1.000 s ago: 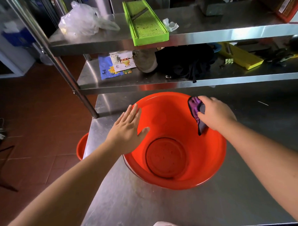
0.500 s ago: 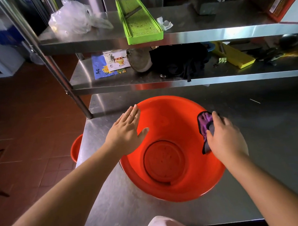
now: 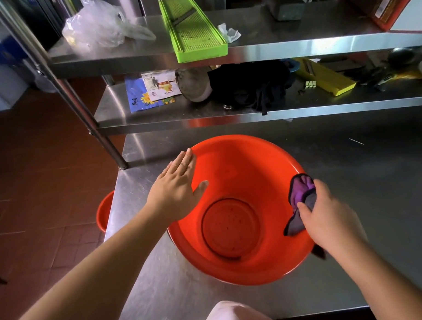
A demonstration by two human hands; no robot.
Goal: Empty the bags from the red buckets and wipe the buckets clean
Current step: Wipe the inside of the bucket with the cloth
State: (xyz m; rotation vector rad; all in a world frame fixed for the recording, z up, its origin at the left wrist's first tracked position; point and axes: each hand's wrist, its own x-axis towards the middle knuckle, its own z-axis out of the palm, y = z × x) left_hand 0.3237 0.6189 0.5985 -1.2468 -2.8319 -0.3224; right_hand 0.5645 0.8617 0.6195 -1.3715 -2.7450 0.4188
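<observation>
A large red bucket (image 3: pixel 239 173) stands empty on the steel table (image 3: pixel 363 178). My left hand (image 3: pixel 177 189) rests flat on its left rim, fingers spread, thumb hanging inside. My right hand (image 3: pixel 327 218) presses a purple and grey cloth (image 3: pixel 300 199) against the inner right wall, near the rim. A second red bucket (image 3: pixel 104 211) shows partly on the floor beyond the table's left edge. A clear plastic bag (image 3: pixel 97 27) lies on the top shelf at the left.
Two steel shelves (image 3: pixel 321 46) overhang the back of the table. They carry a green slicer (image 3: pixel 193 28), a yellow slicer (image 3: pixel 326 76), printed packets (image 3: pixel 152 90), a dark cloth (image 3: pixel 250 86) and a bowl. A shelf post (image 3: pixel 109 146) stands at the table's left corner. Red floor tiles lie left.
My right hand has slid the cloth along the bucket's inner wall from the far right rim toward me, down the right side. My left hand has stayed on the left rim.
</observation>
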